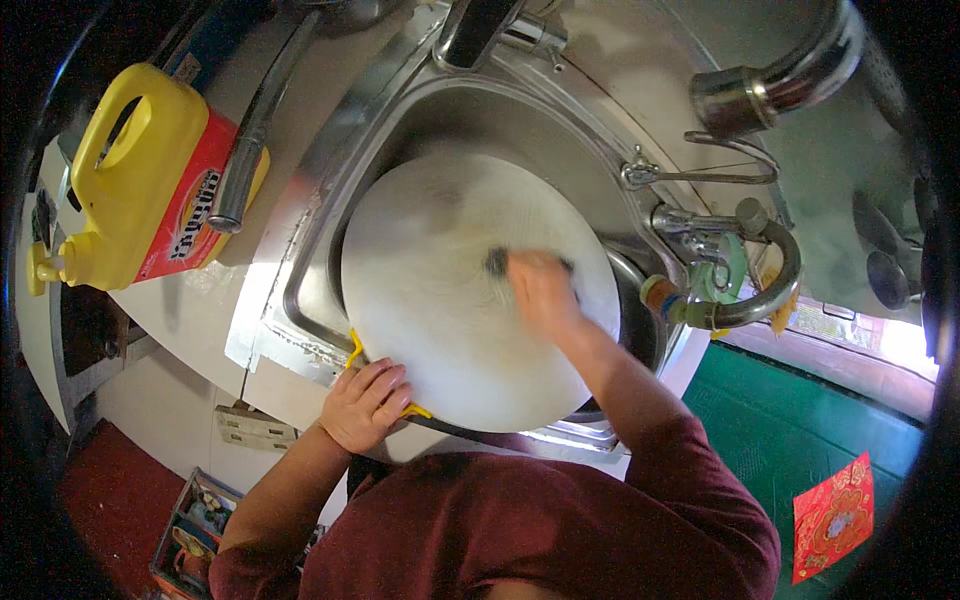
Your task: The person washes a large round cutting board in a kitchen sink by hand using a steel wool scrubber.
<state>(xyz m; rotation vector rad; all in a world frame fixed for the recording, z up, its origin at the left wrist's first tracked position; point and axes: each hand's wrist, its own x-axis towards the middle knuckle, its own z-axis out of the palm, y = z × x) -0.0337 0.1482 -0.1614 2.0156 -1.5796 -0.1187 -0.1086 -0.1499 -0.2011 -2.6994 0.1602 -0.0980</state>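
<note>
A large round whitish cutting board [450, 322] with a yellow handle [416, 411] rests over the sink basin [517, 112]. My left hand [367, 405] grips the board's lower left rim at the handle, fingers on its upper face. On the board, right of its middle, my right hand [541, 289] presses a dark scrubbing pad or brush [496, 262]; motion blur hides its exact kind. Around it the surface carries faint curved wet streaks and brownish stains.
A yellow pump jug [142, 180] with a red label stands left. Beside it hangs a metal spout [244, 165]. Taps line the right rim, with a curved spout [780, 277]. A dark faucet [476, 30] rises behind the basin. A crate [191, 532] sits low at left.
</note>
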